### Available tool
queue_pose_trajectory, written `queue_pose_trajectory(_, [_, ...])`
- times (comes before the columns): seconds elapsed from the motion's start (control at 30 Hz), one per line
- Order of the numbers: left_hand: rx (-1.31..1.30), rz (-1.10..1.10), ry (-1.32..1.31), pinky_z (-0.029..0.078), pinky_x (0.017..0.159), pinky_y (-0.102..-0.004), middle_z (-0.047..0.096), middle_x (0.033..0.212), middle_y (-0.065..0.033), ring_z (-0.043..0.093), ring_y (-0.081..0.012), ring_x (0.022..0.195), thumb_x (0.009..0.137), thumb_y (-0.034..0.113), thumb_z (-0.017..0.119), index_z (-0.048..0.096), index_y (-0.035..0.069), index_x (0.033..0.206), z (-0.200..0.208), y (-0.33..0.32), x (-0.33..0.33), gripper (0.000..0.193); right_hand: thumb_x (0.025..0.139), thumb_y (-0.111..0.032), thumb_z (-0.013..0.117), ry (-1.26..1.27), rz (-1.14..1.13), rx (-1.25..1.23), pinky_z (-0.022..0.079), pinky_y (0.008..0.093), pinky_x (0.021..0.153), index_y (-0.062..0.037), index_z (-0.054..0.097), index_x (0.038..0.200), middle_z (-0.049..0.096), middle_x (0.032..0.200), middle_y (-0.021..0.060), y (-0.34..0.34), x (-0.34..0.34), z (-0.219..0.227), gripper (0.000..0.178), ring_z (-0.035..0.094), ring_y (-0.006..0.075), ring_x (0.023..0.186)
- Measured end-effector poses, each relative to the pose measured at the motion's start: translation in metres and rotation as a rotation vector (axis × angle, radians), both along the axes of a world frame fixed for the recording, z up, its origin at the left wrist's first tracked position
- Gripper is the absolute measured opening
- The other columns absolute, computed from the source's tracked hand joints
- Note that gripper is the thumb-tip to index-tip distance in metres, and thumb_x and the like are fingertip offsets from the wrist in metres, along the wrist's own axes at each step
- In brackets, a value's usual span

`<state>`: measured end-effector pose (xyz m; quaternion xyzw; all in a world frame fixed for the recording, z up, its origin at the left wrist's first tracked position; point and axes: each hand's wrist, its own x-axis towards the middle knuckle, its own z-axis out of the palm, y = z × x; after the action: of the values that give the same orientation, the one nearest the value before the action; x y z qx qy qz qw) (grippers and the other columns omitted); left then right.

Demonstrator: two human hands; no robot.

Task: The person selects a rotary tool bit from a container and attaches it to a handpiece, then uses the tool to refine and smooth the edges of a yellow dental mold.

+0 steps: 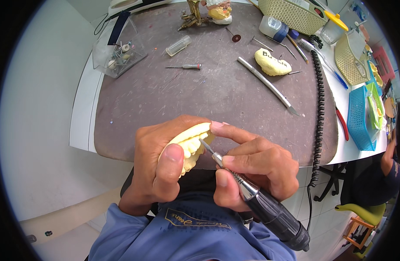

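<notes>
My left hand (158, 156) is closed round a pale yellow dental cast (192, 145), its thumb pressed on the near side and its row of teeth facing right. In my right hand (260, 167) is a black and silver dental handpiece (273, 213), pinched near its metal nose like a pen. The thin bur at its tip reaches the teeth of the cast; whether it touches them I cannot tell. My right index fingertip rests against the cast's upper edge. Both hands are above the near edge of the table.
On the brown mat (143, 100) lie a small screwdriver (187, 66), a clear tube (179, 45), a craft knife (269, 87) and another yellow cast (271, 63). A clear box (121, 54) stands at left. A coiled black cord (319, 113) runs down the right, near red-handled pliers (342, 124) and baskets.
</notes>
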<state>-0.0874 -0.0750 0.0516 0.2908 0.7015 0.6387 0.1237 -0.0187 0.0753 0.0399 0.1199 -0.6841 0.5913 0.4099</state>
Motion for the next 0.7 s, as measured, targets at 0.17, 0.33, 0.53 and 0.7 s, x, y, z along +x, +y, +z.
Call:
queue_pose_trajectory(0.17, [0.011, 0.009, 0.026, 0.049, 0.062, -0.0301, 0.069, 0.084, -0.0159, 0.065, -0.0189, 0.072, 0.09, 0.039, 0.043, 0.069, -0.008, 0.104, -0.0013, 0.0019, -0.0003, 0.056, 0.074, 0.004, 0.079, 0.003, -0.018, -0.02, 0.063, 0.0478, 0.086, 0.0033, 0.067, 0.079, 0.067, 0.069, 0.0109, -0.0011, 0.0002, -0.0026, 0.013, 0.072, 0.0248, 0.07])
queue_pose_trajectory(0.33, [0.034, -0.036, -0.074, 0.05, 0.064, -0.03, 0.07, 0.085, -0.0161, 0.066, -0.0197, 0.074, 0.089, 0.039, 0.041, 0.067, -0.007, 0.11, 0.0004, -0.0016, -0.0005, 0.057, 0.076, 0.002, 0.08, 0.004, -0.006, -0.046, 0.062, 0.0475, 0.085, 0.0023, 0.065, 0.083, 0.068, 0.072, 0.0129, -0.0005, 0.003, -0.001, 0.016, 0.075, 0.0316, 0.082])
queue_pose_trajectory(0.53, [0.08, -0.057, 0.038, 0.052, 0.068, -0.0317, 0.07, 0.093, -0.016, 0.068, -0.0212, 0.079, 0.086, 0.036, 0.042, 0.063, -0.005, 0.117, -0.0077, 0.0001, -0.003, 0.056, 0.078, -0.001, 0.082, 0.026, 0.023, -0.102, 0.061, 0.0489, 0.087, -0.0004, 0.062, 0.09, 0.068, 0.078, 0.0141, -0.0036, 0.0057, -0.003, 0.024, 0.073, 0.0404, 0.097])
queue_pose_trajectory(0.7, [0.056, -0.081, 0.077, 0.054, 0.072, -0.0341, 0.072, 0.1, -0.0163, 0.069, -0.0232, 0.081, 0.084, 0.032, 0.044, 0.063, -0.003, 0.118, -0.0073, -0.0022, -0.0034, 0.052, 0.077, -0.003, 0.085, 0.026, 0.041, -0.08, 0.06, 0.0506, 0.088, -0.0033, 0.06, 0.092, 0.066, 0.078, 0.0128, -0.0026, 0.0063, -0.0041, 0.029, 0.072, 0.0413, 0.099])
